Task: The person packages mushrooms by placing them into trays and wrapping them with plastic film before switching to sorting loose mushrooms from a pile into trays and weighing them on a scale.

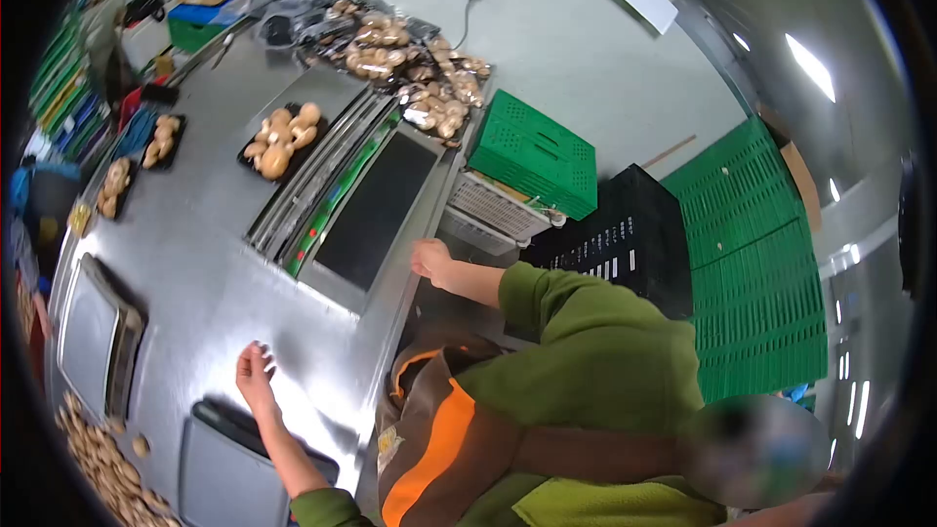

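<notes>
My left hand [256, 377] hovers over the steel table [210, 278], fingers loosely bent with gaps between them and nothing visibly held. A grey flat-topped scale [226, 473] lies just below it. My right hand [431, 261] is closed in a fist at the near edge of a film-wrapping machine [390, 176], beside its dark plate; whatever the fingers may enclose is hidden. Beyond the machine's rollers sits a black tray of mushrooms [280, 141]. Two smaller trays of mushrooms [161, 142] lie farther off on the table.
Wrapped mushroom packs [400, 63] are piled behind the machine. Another scale [98, 342] stands at the far side, with loose mushrooms [105, 464] near it. A green crate [537, 151], black crates [625, 224] and stacked green crates [756, 273] line the right side.
</notes>
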